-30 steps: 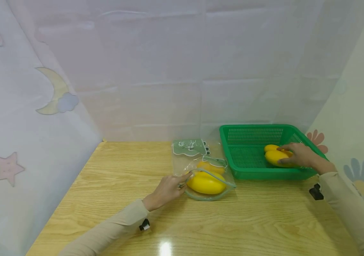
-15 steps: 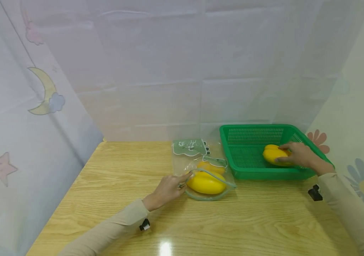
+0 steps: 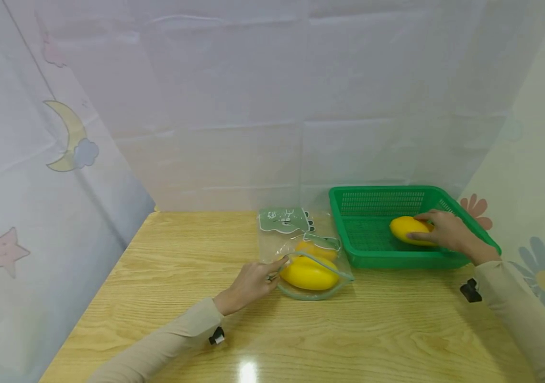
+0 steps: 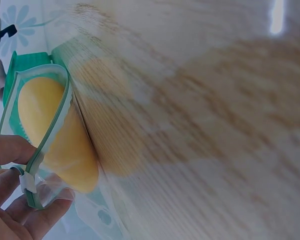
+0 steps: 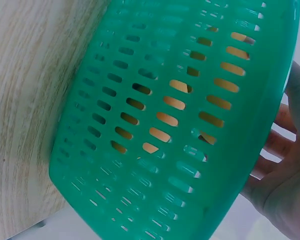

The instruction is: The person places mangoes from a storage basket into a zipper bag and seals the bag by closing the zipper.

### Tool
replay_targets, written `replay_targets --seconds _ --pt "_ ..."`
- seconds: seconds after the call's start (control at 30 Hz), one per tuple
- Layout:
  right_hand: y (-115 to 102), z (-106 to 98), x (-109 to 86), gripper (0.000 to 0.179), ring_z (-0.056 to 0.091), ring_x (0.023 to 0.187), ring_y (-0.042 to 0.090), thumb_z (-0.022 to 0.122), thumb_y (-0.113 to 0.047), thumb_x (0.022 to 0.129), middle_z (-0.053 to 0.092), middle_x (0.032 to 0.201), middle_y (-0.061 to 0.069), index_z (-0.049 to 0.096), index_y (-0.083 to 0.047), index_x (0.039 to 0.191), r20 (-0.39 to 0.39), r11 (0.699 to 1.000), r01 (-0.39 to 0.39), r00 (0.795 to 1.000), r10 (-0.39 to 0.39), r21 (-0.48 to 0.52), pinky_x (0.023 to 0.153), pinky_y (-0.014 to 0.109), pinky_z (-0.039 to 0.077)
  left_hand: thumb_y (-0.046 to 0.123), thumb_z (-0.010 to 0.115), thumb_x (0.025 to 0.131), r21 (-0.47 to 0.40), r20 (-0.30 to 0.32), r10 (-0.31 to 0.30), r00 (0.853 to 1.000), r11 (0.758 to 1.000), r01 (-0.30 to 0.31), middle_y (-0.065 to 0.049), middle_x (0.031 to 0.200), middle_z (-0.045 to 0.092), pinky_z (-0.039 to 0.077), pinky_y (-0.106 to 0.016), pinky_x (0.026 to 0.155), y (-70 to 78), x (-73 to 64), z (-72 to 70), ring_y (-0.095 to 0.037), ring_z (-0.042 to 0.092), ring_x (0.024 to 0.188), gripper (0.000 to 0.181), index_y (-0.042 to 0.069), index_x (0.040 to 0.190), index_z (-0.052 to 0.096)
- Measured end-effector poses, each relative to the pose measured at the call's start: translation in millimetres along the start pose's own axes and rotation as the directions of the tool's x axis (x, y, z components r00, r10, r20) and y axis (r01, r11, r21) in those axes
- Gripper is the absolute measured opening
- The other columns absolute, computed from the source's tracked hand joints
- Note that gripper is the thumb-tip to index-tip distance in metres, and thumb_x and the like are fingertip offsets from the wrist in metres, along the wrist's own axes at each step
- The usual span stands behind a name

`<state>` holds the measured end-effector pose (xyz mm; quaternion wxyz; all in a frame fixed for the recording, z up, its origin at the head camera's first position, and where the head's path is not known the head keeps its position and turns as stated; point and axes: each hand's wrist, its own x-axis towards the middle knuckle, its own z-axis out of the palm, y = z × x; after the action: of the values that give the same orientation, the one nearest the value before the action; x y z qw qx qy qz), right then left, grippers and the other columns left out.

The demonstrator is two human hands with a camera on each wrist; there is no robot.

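Observation:
My left hand [image 3: 253, 282] pinches the edge of a clear zip bag [image 3: 268, 244] with a green zip strip, near its white slider [image 4: 27, 182]. The bag lies on the table with its mouth spread toward me. Inside are a smooth yellow mango-like fruit [image 3: 309, 274] and an orange-yellow one [image 3: 315, 250] behind it. My right hand [image 3: 446, 231] reaches over the near right side of a green basket [image 3: 368, 259] and grips another yellow mango-like fruit [image 3: 408, 230], thumb in front and fingers on top. The basket's wall mostly hides this fruit in the right wrist view.
The basket stands at the table's back right, close beside the bag. The wooden table [image 3: 167, 276] runs back to a pale wall sheet [image 3: 234, 133]. Patterned sheets hang at the left and right sides.
My right hand has shifted slightly left with the fruit, which has turned in the basket. The smaller yellow shape behind it no longer shows. The left hand and the bag have stayed put.

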<state>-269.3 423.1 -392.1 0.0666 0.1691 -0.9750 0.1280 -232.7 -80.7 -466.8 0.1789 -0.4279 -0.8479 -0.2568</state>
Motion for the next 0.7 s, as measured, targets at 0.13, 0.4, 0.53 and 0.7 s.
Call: replay_targets --seconds 0.13,0.4,0.53,0.7 --pt "-0.8 0.9 0.6 0.062 0.055 0.104 0.047 0.074 -0.038 0.089 0.058 0.120 0.035 0.061 0.010 0.125 -0.014 1.000 0.007 1.000 -0.007 -0.003 0.083 0.062 0.046 0.000 0.077 0.081 -0.002 0.017 -0.006 1.000 1.000 0.006 -0.012 0.110 0.072 0.022 -0.011 0.039 0.2 -0.3 -0.5 0.004 0.022 0.045 0.053 0.003 0.132 0.063" --pt "-9.6 -2.0 2.0 0.061 0.058 0.100 0.044 0.074 -0.038 0.089 0.059 0.119 0.031 0.061 0.009 0.126 -0.029 1.000 0.017 0.999 -0.017 -0.007 0.080 0.059 0.048 0.000 0.076 0.082 -0.018 0.019 -0.005 1.000 1.000 0.006 -0.012 0.112 0.071 0.023 -0.010 0.038 -0.5 -0.3 -0.1 0.004 0.027 0.045 0.052 0.002 0.131 0.062" --pt "-15.3 -3.6 2.1 0.061 0.058 0.099 0.044 0.075 -0.037 0.088 0.060 0.118 0.031 0.061 0.009 0.125 -0.044 1.000 0.017 0.999 -0.017 -0.009 0.080 0.060 0.048 0.000 0.076 0.081 -0.018 0.012 -0.001 1.000 1.000 0.001 -0.011 0.110 0.072 0.024 -0.010 0.038 -0.8 -0.3 0.3 0.004 0.027 0.045 0.051 0.002 0.131 0.063" --pt "-20.1 -4.0 2.7 0.060 0.059 0.098 0.043 0.075 -0.037 0.088 0.060 0.117 0.031 0.062 0.009 0.125 -0.060 1.000 0.021 0.998 -0.022 -0.018 0.080 0.060 0.048 0.001 0.075 0.083 -0.014 0.026 -0.007 1.000 1.000 0.007 -0.012 0.112 0.071 0.022 -0.009 0.038 -1.1 -0.2 -0.2 0.005 0.022 0.044 0.051 0.003 0.132 0.062"
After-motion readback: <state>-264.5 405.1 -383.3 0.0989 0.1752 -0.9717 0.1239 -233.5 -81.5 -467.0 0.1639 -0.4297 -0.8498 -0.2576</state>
